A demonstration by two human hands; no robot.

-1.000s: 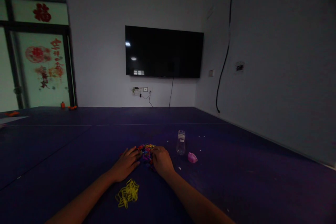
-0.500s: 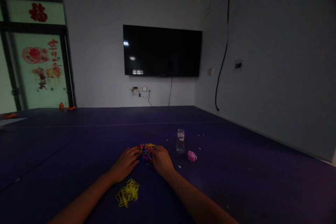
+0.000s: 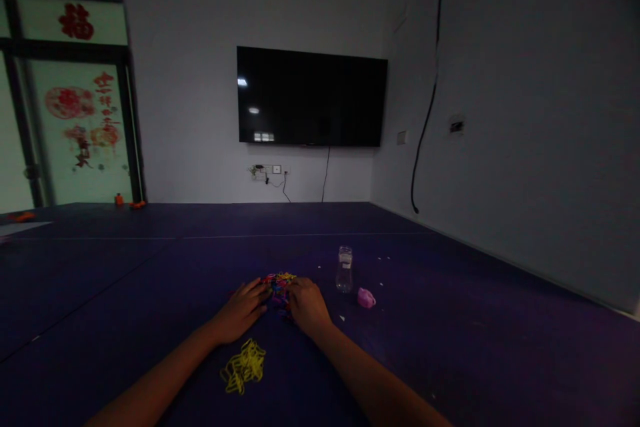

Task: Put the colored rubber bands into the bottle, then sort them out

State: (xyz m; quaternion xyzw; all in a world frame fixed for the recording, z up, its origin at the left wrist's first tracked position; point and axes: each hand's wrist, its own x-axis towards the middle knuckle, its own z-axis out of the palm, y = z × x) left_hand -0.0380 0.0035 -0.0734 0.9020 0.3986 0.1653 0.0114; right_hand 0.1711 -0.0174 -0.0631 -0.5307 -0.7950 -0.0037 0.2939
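Note:
A small heap of mixed-colour rubber bands [image 3: 281, 285] lies on the purple surface between my two hands. My left hand [image 3: 244, 310] rests along its left side, fingers stretched out and touching the edge. On the right, my right hand [image 3: 309, 305] has its fingers curled down into the heap; its fingertips are partly hidden, so what they pinch is unclear. Closer to me, a loose pile of yellow rubber bands [image 3: 245, 367] sits near my left forearm. A clear bottle [image 3: 344, 275] stands upright and uncapped beyond my right hand, with a pink lid [image 3: 366, 297] beside it.
Small white scraps [image 3: 342, 317] are scattered around the bottle and lid. Orange objects [image 3: 137, 205] lie at the far left edge of the purple surface [image 3: 450, 333]. A wall-mounted television [image 3: 313, 97] hangs beyond, and a black cable [image 3: 425, 127] runs down the right wall.
The view has shifted very slightly. Both hands stay at the mixed heap in almost the same pose, and the yellow pile, bottle and lid have not moved.

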